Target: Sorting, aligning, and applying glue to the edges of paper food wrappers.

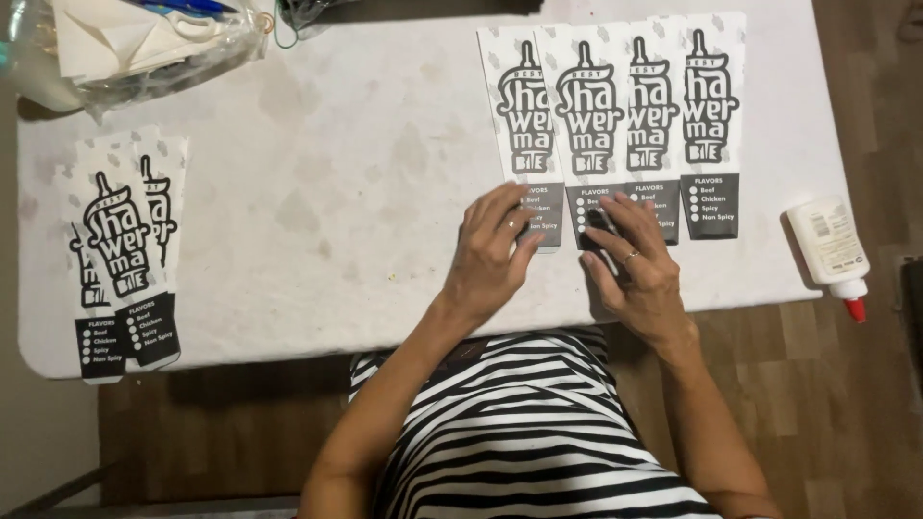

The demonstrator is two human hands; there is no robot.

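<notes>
Stained white table [365, 173] over wood floor [817, 384]

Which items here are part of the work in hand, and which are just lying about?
In hand:
- row of four printed sleeves laid overlapping on the table
- left hand and right hand, pressing the sleeves' lower ends

Lying about:
- stack of sleeves at the left edge
- glue bottle at the right edge, untouched
- plastic bag with paper, top left
</notes>
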